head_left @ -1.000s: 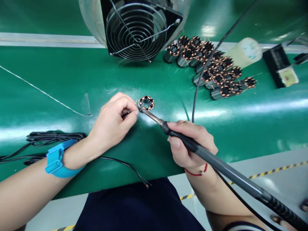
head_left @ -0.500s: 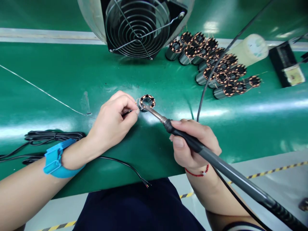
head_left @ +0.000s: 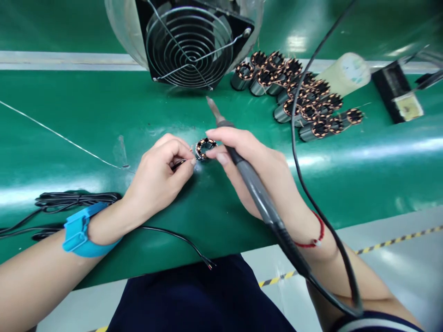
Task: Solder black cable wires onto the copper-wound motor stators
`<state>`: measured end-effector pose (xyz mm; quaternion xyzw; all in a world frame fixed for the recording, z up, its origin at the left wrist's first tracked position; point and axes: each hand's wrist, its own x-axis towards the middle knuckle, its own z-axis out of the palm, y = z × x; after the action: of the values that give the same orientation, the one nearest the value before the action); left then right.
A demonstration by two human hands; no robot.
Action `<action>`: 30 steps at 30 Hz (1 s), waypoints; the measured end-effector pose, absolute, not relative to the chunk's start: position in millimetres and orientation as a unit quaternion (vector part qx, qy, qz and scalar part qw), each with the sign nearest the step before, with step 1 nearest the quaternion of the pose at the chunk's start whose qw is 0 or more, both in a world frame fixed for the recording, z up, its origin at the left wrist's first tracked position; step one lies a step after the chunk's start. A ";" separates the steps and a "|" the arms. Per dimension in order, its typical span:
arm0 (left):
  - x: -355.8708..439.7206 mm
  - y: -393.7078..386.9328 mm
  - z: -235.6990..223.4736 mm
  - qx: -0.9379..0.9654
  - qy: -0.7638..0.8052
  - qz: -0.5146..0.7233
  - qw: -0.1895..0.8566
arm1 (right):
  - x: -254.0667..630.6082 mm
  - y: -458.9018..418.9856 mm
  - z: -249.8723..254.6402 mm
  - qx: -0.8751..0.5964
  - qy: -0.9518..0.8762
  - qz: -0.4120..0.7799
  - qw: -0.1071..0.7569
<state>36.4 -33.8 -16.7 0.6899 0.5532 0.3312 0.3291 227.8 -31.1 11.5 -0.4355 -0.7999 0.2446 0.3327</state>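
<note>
Our green bench (head_left: 86,120) runs wide beneath us, its near edge dropping to grey floor (head_left: 398,272). A copper-wound stator ring (head_left: 205,148) sits between our hands. Our left hand (head_left: 157,177) grips narrowly on a thin wire (head_left: 180,163); our right hand (head_left: 249,161) grips a soldering iron (head_left: 251,182). A caged fan (head_left: 188,46) and clustered stators (head_left: 304,103) stand well apart, beyond.

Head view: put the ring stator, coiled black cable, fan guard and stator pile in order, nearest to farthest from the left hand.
1. ring stator: just right of the left hand.
2. coiled black cable: to the hand's left, on the bench.
3. fan guard: ahead, at the bench's far side.
4. stator pile: ahead and right, farthest.
</note>
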 end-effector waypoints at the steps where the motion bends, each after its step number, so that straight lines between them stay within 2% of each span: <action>1: 36.3 -33.6 -16.9 0.692 0.554 0.329 0.325 | 226.0 -28.6 9.1 -0.438 -0.803 0.247 0.321; 10: 36.3 -33.0 -16.2 0.700 0.555 0.325 0.309 | 212.5 -21.7 -24.0 -0.428 -0.809 0.211 0.345; 19: 32.2 -32.9 -21.7 0.703 0.539 0.342 0.315 | 209.8 -20.4 -34.0 -0.437 -0.803 0.189 0.358; 22: 26.5 -30.5 -23.2 0.643 0.557 0.355 0.388 | 208.7 -23.0 -35.8 -0.445 -0.798 0.169 0.370; 25: 21.1 -25.3 -20.1 0.577 0.572 0.303 0.498 | 208.5 -23.2 -37.1 -0.436 -0.800 0.162 0.380; 28: 18.0 -20.4 -15.1 0.529 0.564 0.252 0.582 | 208.2 -20.5 -38.7 -0.420 -0.821 0.157 0.353; 30: 16.8 -18.4 -13.8 0.478 0.562 0.287 0.612 | 207.5 -19.1 -40.4 -0.404 -0.839 0.160 0.328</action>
<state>16.8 -18.4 -13.8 0.4777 0.5616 0.2866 0.6118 207.5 -19.1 -40.4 -0.4041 -0.8388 0.1595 0.3283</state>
